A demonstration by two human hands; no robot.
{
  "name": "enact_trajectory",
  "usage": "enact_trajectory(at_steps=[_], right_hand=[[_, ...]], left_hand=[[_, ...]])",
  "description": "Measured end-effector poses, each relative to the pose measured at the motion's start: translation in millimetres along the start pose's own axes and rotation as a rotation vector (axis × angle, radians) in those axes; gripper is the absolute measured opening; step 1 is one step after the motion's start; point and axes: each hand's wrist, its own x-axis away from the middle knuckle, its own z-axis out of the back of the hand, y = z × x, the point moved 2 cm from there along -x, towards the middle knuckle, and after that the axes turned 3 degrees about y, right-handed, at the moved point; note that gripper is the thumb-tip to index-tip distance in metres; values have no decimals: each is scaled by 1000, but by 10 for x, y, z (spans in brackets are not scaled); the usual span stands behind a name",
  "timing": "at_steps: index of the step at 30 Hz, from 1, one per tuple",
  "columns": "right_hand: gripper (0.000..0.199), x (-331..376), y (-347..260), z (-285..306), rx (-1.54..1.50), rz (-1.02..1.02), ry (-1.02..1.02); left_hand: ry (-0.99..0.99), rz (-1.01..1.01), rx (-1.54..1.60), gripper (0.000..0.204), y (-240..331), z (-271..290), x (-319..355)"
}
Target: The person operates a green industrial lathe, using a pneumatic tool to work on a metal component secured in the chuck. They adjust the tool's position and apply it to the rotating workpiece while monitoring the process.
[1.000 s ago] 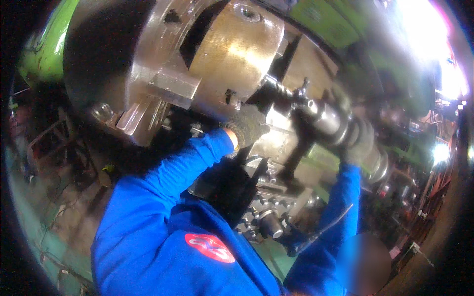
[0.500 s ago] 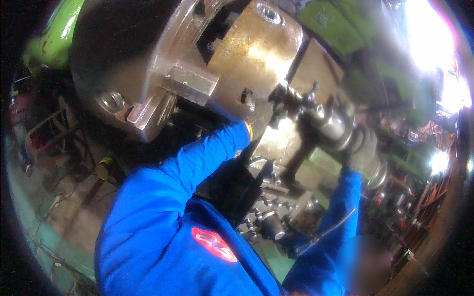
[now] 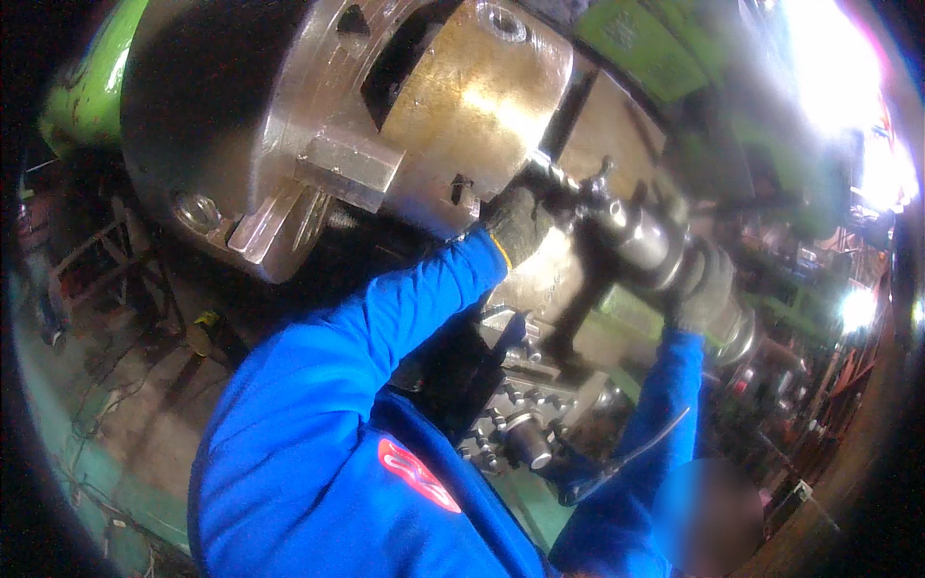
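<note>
My left hand (image 3: 518,229), in a dark glove with a yellow cuff edge, is beside the end of a large brass-coloured metal cylinder (image 3: 472,91) clamped in a lathe chuck (image 3: 279,125). Its fingers curl in close to a fluted drill bit (image 3: 556,175), and what they hold, if anything, is hidden. The drill bit points at the cylinder's end face from a dark drill chuck (image 3: 590,200). Over to the right, my gloved right hand (image 3: 706,291) wraps round the shiny round tailstock barrel (image 3: 655,249) behind the drill chuck.
Chuck jaws (image 3: 349,169) stick out at the cylinder's near side. Below my hands sits a tool post (image 3: 528,433) with several bolts. A thin bent rod (image 3: 641,448) crosses in front of my right sleeve. Green machine casing (image 3: 646,48) stands behind.
My left hand has moved out from the cylinder's end toward the drill bit and shows more clearly. My right hand stays on the tailstock barrel. The view has shifted slightly.
</note>
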Motion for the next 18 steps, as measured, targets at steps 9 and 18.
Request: enact_trajectory(at_steps=[9, 18], right_hand=[[38, -5, 24, -14, 21, 24, -30], [36, -22, -14, -17, 45, 76, 15]], left_hand=[[-24, 412, 293, 25, 112, -21, -72], [-14, 489, -22, 12, -442, 626, -481]])
